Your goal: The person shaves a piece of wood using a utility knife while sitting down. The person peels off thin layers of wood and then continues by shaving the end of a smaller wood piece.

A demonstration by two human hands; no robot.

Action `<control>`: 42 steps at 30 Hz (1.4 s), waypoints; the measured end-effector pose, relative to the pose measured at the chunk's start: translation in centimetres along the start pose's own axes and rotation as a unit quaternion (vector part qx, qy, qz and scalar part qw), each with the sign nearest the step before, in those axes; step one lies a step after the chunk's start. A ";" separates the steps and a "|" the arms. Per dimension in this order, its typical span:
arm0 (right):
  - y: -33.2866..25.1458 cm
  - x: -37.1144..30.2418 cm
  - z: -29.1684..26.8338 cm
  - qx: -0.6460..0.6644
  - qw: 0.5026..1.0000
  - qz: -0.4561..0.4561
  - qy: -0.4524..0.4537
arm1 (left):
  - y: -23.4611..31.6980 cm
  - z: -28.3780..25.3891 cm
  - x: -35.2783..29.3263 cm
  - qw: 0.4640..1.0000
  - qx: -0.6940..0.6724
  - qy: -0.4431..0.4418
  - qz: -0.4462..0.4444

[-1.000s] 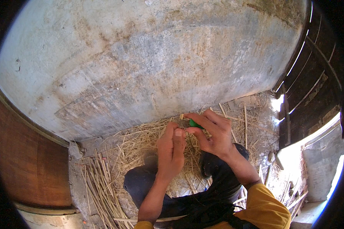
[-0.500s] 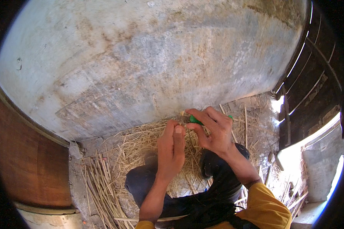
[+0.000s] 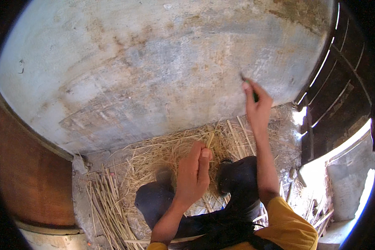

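Note:
My left hand [image 3: 194,173] is closed above the litter between my knees, thumb pressed on the bent fingers. From its top pokes the end of a pale bamboo strip [image 3: 211,139]; the rest is hidden in the fist. Up and to the right, my right hand [image 3: 259,104] is raised in front of the wall, its fingers wrapped round a small knife with a green handle [image 3: 255,96]. A short dark blade sticks out past the fingertips, slightly blurred. The two hands are well apart.
Thin pale shavings [image 3: 154,152] cover the floor by my knees. A bundle of long split sticks [image 3: 108,200] lies at the left. Ahead rises a stained plaster wall [image 3: 162,75]. A brown wooden panel [image 3: 33,171] stands left, dark boards [image 3: 333,96] right.
My right hand has swung up and right with the knife, away from my left hand. The left hand has shifted slightly right and down, still closed.

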State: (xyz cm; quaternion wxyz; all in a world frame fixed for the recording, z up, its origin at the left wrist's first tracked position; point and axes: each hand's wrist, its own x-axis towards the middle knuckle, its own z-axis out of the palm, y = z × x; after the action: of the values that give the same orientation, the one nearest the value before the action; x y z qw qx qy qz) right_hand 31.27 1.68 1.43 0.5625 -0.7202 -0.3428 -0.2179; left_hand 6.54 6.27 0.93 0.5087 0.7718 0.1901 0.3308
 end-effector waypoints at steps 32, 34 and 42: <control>-6.0 -6.3 0.2 0.105 0.948 -0.198 -0.225 | -1.4 -0.2 1.5 0.993 0.015 0.113 0.023; -5.9 -6.0 0.1 0.067 0.950 -0.217 -0.215 | -1.4 0.0 1.6 0.992 0.029 0.117 0.028; -5.4 -6.0 0.8 0.060 0.952 -0.226 -0.197 | -1.7 0.0 1.9 0.989 0.062 0.123 0.051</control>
State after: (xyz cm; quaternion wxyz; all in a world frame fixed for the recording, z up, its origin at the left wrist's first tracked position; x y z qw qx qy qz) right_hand 23.21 1.63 0.55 0.4620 -0.6169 -0.6135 -0.1720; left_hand 7.93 8.12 0.01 0.4155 0.7639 0.2313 0.4362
